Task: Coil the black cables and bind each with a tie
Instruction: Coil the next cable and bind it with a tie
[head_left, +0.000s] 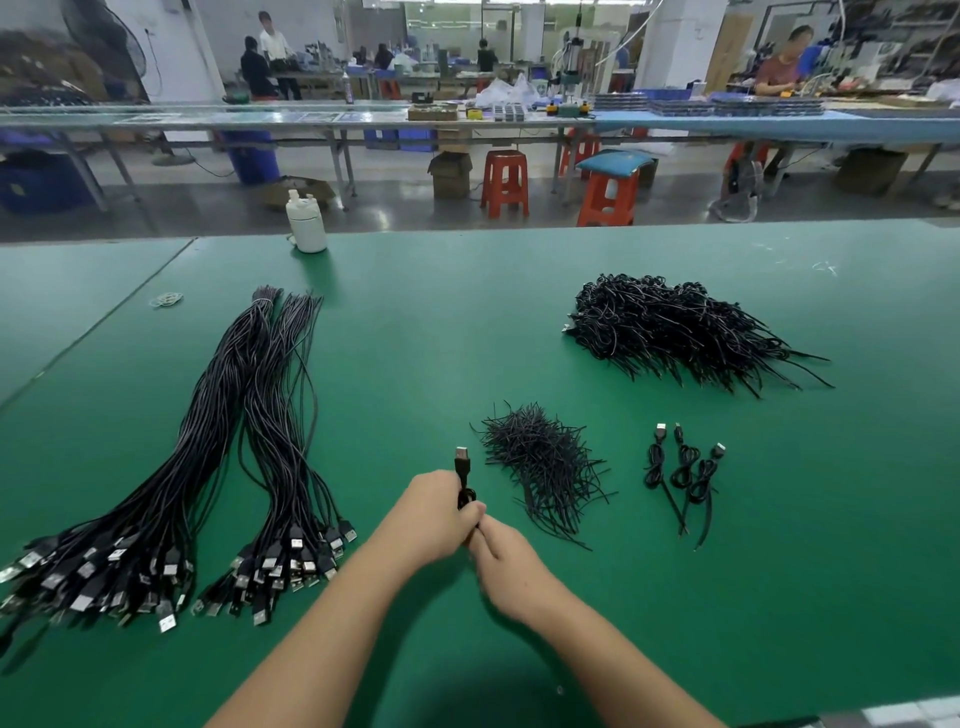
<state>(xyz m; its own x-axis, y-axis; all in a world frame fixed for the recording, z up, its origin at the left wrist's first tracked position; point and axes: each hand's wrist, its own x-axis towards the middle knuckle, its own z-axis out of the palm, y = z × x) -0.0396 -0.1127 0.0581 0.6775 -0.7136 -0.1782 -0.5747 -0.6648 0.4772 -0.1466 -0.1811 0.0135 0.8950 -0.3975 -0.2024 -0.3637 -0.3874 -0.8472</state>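
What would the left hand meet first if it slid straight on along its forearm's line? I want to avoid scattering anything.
Probably the small pile of ties, just beyond the left hand up and to the right. Depth is uncertain: the hand may pass above it.

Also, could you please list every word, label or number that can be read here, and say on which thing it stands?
No text can be read.
The sheets on the far table: print too blurred.
The white bottle: no label shows.
The plugs on the green table: no marking legible.
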